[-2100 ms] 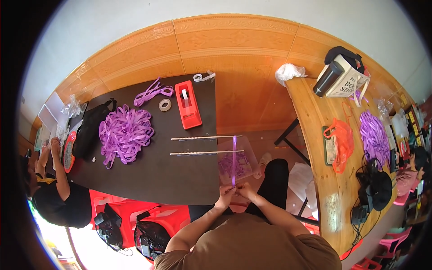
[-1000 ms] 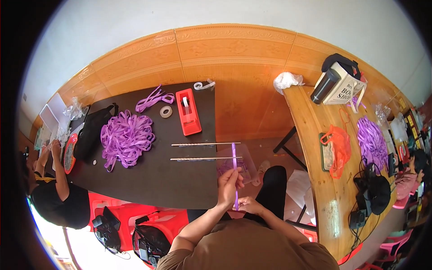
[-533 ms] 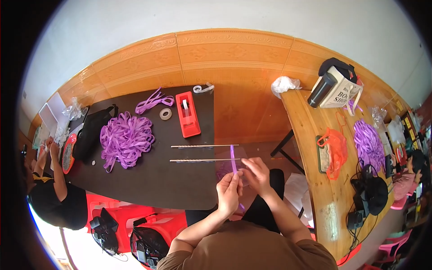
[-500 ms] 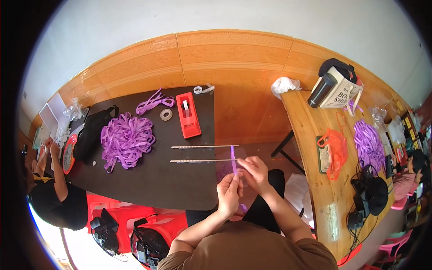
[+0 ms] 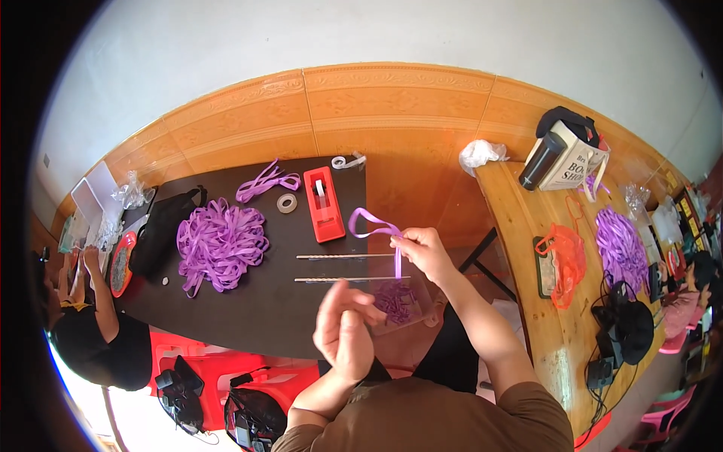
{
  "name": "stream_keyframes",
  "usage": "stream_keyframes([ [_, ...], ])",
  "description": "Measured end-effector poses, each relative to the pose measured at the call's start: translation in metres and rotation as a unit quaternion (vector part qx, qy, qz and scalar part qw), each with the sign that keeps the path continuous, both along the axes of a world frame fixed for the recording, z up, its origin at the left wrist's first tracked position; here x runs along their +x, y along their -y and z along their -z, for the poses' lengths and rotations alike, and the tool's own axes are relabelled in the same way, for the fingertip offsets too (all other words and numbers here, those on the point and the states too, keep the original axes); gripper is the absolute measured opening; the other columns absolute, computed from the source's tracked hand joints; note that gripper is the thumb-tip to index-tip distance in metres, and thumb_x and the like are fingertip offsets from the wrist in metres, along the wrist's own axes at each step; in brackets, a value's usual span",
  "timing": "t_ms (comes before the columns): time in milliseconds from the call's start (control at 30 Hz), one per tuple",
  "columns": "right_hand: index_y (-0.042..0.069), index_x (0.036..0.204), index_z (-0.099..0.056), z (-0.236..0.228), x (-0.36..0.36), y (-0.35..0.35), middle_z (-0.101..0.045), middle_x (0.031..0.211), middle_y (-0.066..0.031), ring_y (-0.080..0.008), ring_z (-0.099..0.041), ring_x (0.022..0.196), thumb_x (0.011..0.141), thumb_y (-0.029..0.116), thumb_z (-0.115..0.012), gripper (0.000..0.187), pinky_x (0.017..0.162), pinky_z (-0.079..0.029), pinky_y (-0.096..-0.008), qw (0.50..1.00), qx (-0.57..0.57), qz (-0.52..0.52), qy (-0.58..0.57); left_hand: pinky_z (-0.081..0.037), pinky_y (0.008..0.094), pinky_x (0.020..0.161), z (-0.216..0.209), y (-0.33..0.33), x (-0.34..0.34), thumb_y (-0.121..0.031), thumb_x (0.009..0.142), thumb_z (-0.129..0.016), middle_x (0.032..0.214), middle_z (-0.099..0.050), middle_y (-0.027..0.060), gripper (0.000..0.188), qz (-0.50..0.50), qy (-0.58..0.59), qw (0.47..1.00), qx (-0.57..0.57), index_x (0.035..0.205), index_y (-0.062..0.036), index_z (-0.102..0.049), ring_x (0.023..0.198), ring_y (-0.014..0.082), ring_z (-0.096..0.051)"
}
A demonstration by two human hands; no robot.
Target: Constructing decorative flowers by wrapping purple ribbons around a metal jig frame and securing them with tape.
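My right hand (image 5: 423,254), past the dark table's right edge, pinches a purple ribbon (image 5: 371,220). A loop of it arches out to the left, and a straight length hangs down by the ends of two thin rods (image 5: 331,257) that stick out over the edge. Whether the ribbon is wrapped around them I cannot tell. Nearer to me, my left hand (image 5: 345,331) is raised with its fingers apart and loosely bent, holding nothing visible. Below the rod ends is a clear container (image 5: 410,318) with purple ribbon pieces in it.
On the dark table (image 5: 248,316) lie a purple ribbon heap (image 5: 221,245), a red tape dispenser (image 5: 324,205) and a tape roll (image 5: 287,203). At right, a wooden table (image 5: 542,354) bears a bag, a dark bottle and more ribbon. Another person (image 5: 105,343) works at far left.
My hands have parted: the left let go and drew back toward me. The right has risen with the ribbon, which now forms a loop above the rods.
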State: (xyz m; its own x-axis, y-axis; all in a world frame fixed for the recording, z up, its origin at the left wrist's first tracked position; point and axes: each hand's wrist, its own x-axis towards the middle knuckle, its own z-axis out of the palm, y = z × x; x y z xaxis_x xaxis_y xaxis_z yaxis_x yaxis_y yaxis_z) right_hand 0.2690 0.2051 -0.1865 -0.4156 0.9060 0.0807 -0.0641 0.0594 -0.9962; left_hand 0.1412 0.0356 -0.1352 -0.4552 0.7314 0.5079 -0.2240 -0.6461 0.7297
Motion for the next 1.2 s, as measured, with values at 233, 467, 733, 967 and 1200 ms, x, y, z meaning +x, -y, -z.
stream_keyframes([
  [233, 0.001, 0.076, -0.066, 0.014, 0.004, -0.031, -0.051, 0.057, 0.0028, -0.0026, -0.038, 0.046, 0.085, 0.018, -0.065, 0.018, 0.042, -0.026, -0.0189, 0.976, -0.211, -0.029, -0.034, -0.047, 0.0213, 0.065, 0.104, -0.004, 0.038, -0.006, 0.092, -0.053, 0.090, -0.063, 0.0064, 0.020, 0.235, -0.075, 0.934, -0.258, 0.110, 0.0017, -0.059, 0.069, 0.0096, -0.058],
  [467, 0.002, 0.076, -0.064, 0.039, 0.001, -0.036, -0.059, 0.065, -0.0004, -0.0028, -0.042, 0.048, 0.084, 0.018, -0.067, 0.018, 0.040, -0.025, -0.0188, 0.953, -0.301, -0.024, -0.015, -0.047, 0.0244, 0.075, 0.148, -0.050, 0.034, -0.010, 0.095, -0.048, 0.105, -0.058, 0.0084, 0.028, 0.058, -0.107, 0.959, -0.257, 0.119, 0.0019, -0.051, 0.086, 0.0124, -0.057],
  [733, 0.005, 0.086, -0.061, 0.093, 0.003, -0.004, -0.060, 0.077, -0.0019, -0.0113, -0.055, 0.060, 0.086, 0.010, -0.056, 0.008, 0.047, -0.041, -0.0208, 0.904, -0.408, -0.042, -0.123, -0.048, 0.0253, 0.075, 0.112, -0.095, 0.053, -0.009, 0.094, -0.048, 0.113, -0.055, 0.0096, 0.032, -0.090, -0.110, 0.979, -0.146, 0.124, 0.0023, -0.048, 0.090, 0.0136, -0.056],
  [967, 0.012, 0.076, -0.049, 0.141, 0.021, 0.040, -0.048, 0.061, -0.0004, -0.0086, -0.043, 0.046, 0.088, 0.023, -0.055, 0.017, 0.038, -0.029, -0.0190, 0.810, -0.549, -0.073, -0.189, -0.042, 0.0195, 0.053, 0.130, -0.092, 0.046, -0.024, 0.094, -0.053, 0.076, -0.059, 0.0016, 0.025, 0.092, 0.058, 0.930, -0.351, 0.105, -0.0033, -0.063, 0.068, 0.0077, -0.054],
  [1200, 0.005, 0.077, -0.061, 0.169, 0.046, 0.103, -0.057, 0.063, -0.0027, -0.0081, -0.048, 0.048, 0.083, 0.020, -0.067, 0.017, 0.041, -0.034, -0.0203, 0.904, -0.419, 0.074, 0.036, -0.040, 0.0210, 0.066, 0.146, -0.046, 0.045, -0.013, 0.093, -0.051, 0.074, -0.059, 0.0028, 0.022, 0.151, 0.064, 0.928, -0.334, 0.099, 0.0047, -0.063, 0.068, 0.0087, -0.052],
])
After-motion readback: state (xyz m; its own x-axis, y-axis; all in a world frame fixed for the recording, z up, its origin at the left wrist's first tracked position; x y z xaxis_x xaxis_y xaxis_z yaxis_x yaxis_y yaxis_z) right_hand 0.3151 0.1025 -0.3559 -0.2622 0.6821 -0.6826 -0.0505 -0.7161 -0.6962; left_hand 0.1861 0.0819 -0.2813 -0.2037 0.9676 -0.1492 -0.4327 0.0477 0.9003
